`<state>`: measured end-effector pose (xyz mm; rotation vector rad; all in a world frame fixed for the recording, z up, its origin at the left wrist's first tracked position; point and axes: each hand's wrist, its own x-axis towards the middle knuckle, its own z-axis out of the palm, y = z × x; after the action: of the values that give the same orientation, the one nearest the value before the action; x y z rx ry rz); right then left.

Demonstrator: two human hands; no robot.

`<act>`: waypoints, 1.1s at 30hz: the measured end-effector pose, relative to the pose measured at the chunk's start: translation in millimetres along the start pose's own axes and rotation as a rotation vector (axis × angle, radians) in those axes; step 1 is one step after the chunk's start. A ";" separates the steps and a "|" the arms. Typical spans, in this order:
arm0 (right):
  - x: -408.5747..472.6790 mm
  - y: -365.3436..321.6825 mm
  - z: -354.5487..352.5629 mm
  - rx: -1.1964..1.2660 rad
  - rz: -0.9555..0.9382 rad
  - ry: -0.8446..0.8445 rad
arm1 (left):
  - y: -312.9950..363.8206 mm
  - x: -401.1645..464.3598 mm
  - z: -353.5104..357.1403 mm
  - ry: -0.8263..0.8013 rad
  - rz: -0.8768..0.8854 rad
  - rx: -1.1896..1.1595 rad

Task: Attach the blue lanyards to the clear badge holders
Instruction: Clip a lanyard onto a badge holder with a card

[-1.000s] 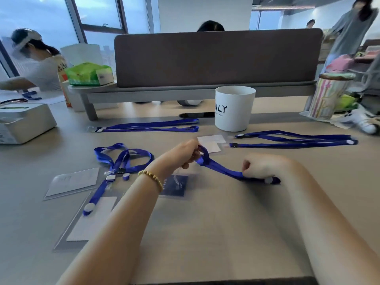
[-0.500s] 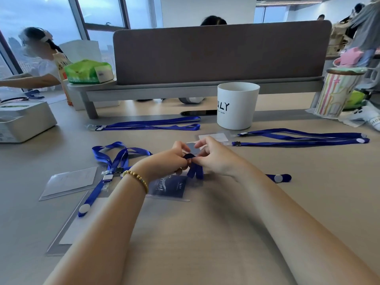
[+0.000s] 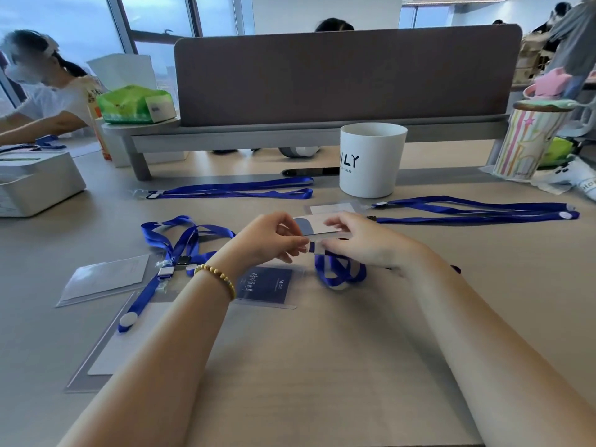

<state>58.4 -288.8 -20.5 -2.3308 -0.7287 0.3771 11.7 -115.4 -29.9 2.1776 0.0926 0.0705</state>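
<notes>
Above the middle of the table (image 3: 322, 366), the left hand (image 3: 271, 241) and right hand (image 3: 361, 241) pinch a blue lanyard's (image 3: 338, 272) clip end between fingertips, its strap looping down beside a badge holder (image 3: 267, 285).

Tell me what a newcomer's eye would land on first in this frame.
First, the two hands meeting at the middle of the table: the left hand and right hand pinch the end of a blue lanyard, whose loops hang bunched below the right hand. Next, the white cup standing just behind them, with more lanyards laid flat on the table to either side.
</notes>
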 end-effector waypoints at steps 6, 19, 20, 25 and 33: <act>3.5 -6.5 16.6 0.067 -0.069 0.074 | 0.7 0.9 2.8 0.011 -0.010 -0.171; 15.5 9.0 5.4 0.131 0.103 0.191 | -19.6 -4.1 -16.5 -0.365 -0.113 0.760; 16.0 9.2 5.5 0.131 0.106 0.193 | -19.8 -3.8 -15.8 -0.350 -0.113 0.774; 12.2 10.6 2.3 0.101 0.087 0.175 | -24.7 -2.2 -10.0 -0.282 -0.115 0.808; 11.3 9.7 8.5 0.304 0.027 0.126 | -30.6 1.6 -2.0 0.035 -0.088 0.731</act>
<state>67.6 -283.9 -34.2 -2.0576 -0.5387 0.3243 11.9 -96.2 -53.9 2.8977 0.2679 0.0249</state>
